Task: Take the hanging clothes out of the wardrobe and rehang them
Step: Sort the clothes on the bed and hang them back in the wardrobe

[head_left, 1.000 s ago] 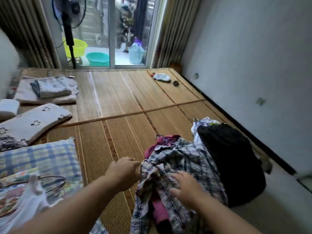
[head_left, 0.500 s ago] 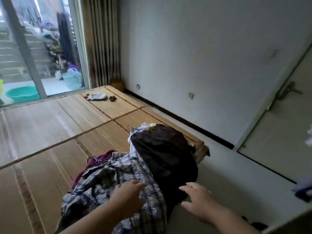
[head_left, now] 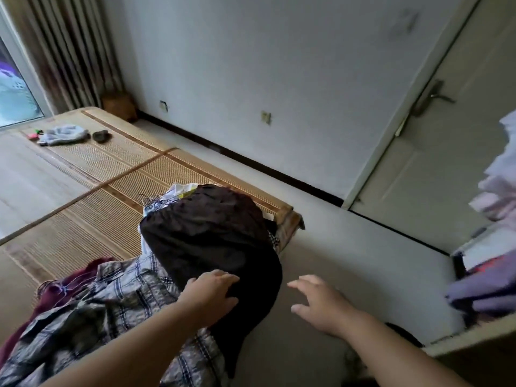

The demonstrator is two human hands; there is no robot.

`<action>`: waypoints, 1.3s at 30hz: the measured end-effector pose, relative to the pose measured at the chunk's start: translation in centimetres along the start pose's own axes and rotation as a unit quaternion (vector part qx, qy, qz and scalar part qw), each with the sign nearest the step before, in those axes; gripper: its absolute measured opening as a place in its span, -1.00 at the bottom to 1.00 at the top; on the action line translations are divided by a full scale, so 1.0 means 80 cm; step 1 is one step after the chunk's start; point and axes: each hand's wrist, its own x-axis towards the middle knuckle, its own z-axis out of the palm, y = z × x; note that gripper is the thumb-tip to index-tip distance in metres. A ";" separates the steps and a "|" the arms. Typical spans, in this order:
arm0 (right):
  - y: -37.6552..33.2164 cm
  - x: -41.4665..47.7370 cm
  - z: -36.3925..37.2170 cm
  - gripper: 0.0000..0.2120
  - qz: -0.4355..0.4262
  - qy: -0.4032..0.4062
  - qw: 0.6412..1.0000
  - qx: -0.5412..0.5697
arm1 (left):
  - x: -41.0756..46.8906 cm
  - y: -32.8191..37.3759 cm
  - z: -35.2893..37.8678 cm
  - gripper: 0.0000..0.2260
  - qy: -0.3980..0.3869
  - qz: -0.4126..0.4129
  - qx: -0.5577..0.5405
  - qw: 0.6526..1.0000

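Two hands are seen. The left hand [head_left: 209, 291] is laid on a dark garment [head_left: 212, 241], grip apart. The right hand [head_left: 318, 305] is held just beside it, grip apart, nothing in it. At least four garments are counted on the bed [head_left: 83, 219]: the dark one, a plaid shirt [head_left: 111, 303] left of the grip, a maroon piece [head_left: 64, 286], and a white one [head_left: 178, 191] largely buried beyond. Hanger hooks [head_left: 150, 201] are barely made out. Hung clothes [head_left: 497, 185], far right, are cut off.
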 end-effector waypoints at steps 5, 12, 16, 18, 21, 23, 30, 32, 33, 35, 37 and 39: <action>-0.002 0.131 -0.063 -0.49 -0.007 -0.021 1.000 0.002 | 0.122 -0.024 -0.048 -0.51 -0.011 -0.015 0.000 1.000; -0.042 0.272 -0.124 -0.51 -0.070 -0.050 0.996 -0.004 | 0.211 -0.085 -0.118 -0.53 0.012 -0.072 -0.025 0.997; -0.055 0.360 -0.158 -0.50 -0.112 -0.054 0.992 -0.015 | 0.249 -0.122 -0.130 -0.54 0.020 -0.130 -0.041 0.990; -0.058 0.410 -0.168 -0.50 -0.135 -0.068 0.988 -0.023 | 0.272 -0.137 -0.131 -0.54 0.024 -0.165 -0.054 0.985; -0.054 0.487 -0.178 -0.50 -0.167 -0.092 0.981 -0.038 | 0.311 -0.152 -0.130 -0.55 0.034 -0.215 -0.081 0.973; -0.050 0.546 -0.187 -0.49 -0.190 -0.123 0.972 -0.055 | 0.340 -0.156 -0.128 -0.55 0.040 -0.260 -0.095 0.960; -0.062 0.732 -0.203 -0.47 -0.272 -0.182 0.941 -0.087 | 0.430 -0.184 -0.121 -0.52 0.034 -0.387 -0.132 0.912; -0.074 0.773 -0.197 -0.47 -0.278 -0.189 0.937 -0.095 | 0.447 -0.200 -0.118 -0.52 0.032 -0.408 -0.136 0.902; -0.080 0.792 -0.192 -0.47 -0.279 -0.191 0.936 -0.097 | 0.455 -0.210 -0.116 -0.52 0.030 -0.419 -0.137 0.897; -0.093 0.828 -0.175 -0.46 -0.282 -0.194 0.934 -0.097 | 0.468 -0.235 -0.105 -0.51 0.024 -0.432 -0.133 0.892; -0.109 0.862 -0.152 -0.43 -0.282 -0.190 0.935 -0.098 | 0.482 -0.264 -0.095 -0.51 0.016 -0.445 -0.114 0.888; -0.125 0.897 -0.123 -0.40 -0.277 -0.179 0.940 -0.088 | 0.498 -0.303 -0.081 -0.50 0.014 -0.463 -0.104 0.880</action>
